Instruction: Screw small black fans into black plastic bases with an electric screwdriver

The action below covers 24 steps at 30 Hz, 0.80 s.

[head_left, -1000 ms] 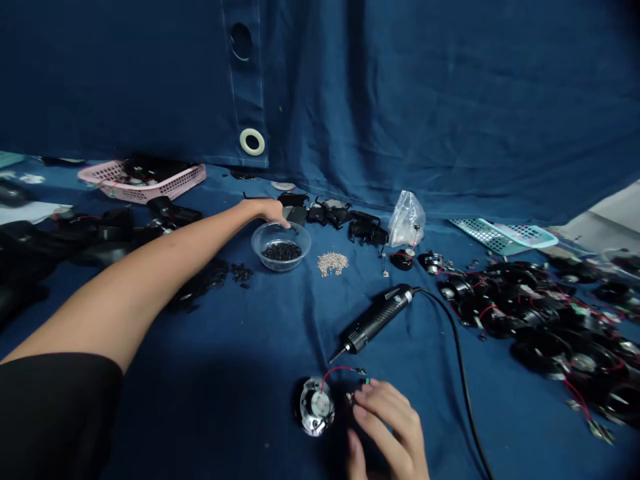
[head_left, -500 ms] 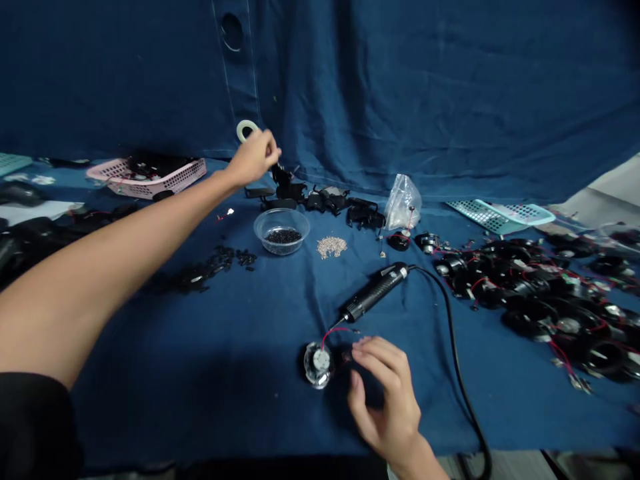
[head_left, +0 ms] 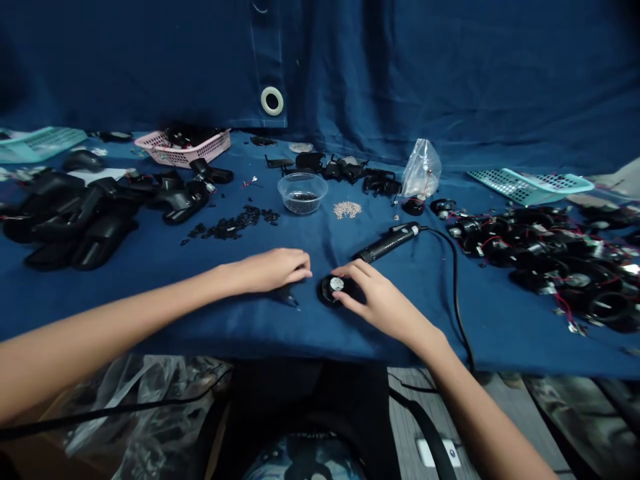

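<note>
Close in at twelve o'clock, the right hand (head_left: 376,294) pinches a round motor unit (head_left: 335,285). At its nine, the left hand (head_left: 274,269) curls over a dark piece (head_left: 287,297), grip unclear; beyond, a screwdriver (head_left: 386,245) lies at two, a bowl (head_left: 303,195) at eleven.

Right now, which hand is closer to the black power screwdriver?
Right. The right hand is just on the near side of the black power screwdriver, finger and thumb on the round black part. The left hand is farther off, to the screwdriver's left.
</note>
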Tool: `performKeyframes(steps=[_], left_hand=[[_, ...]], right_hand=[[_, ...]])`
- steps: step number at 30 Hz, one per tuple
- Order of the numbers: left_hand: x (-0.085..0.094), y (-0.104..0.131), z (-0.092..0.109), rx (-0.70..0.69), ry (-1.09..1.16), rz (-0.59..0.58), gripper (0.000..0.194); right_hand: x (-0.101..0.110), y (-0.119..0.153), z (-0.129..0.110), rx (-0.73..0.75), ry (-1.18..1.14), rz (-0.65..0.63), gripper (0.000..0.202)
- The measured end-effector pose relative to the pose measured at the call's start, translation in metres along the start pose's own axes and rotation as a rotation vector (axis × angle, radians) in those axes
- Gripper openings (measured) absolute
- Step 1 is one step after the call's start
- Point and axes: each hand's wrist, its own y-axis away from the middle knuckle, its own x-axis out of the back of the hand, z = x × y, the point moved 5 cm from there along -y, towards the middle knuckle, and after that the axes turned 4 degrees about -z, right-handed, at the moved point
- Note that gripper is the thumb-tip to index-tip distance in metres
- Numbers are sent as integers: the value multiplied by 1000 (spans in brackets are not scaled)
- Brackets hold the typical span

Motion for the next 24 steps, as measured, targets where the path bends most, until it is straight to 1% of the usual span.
performKeyframes(steps=[1,2,3,5,6,9,11,14,18,21,24], left_hand=[[-12,4,-2,16,23,2,29],[-18,9,-5,34,31,28,31],[-21,15,-7,49,29,68,35],[-19,31,-12,55,15,128,44],[-18,40,-13,50,13,127,49],[-21,62,-17,41,16,62,57],[-25,69,-19,57,-2,69,59],[-27,68,-15,46,-7,153,58],[-20,54,-1,-43,-12,276,44],[-15,45,7,-95,-38,298,36],[-11,42,10,-132,-64,330,31]], right_hand=[[-3,0,3,-27,-66,11,26],[-5,1,6,-49,-119,28,24],[-7,1,8,-66,-157,49,24],[-10,1,9,-77,-207,85,23],[-11,1,10,-74,-226,98,23],[-15,-3,11,-55,-281,129,24],[-17,-6,12,-40,-310,150,27],[-22,-9,12,-18,-330,166,30],[-24,-8,11,9,-342,163,28],[-23,-7,11,24,-349,166,29],[-23,-7,11,27,-345,163,28]])
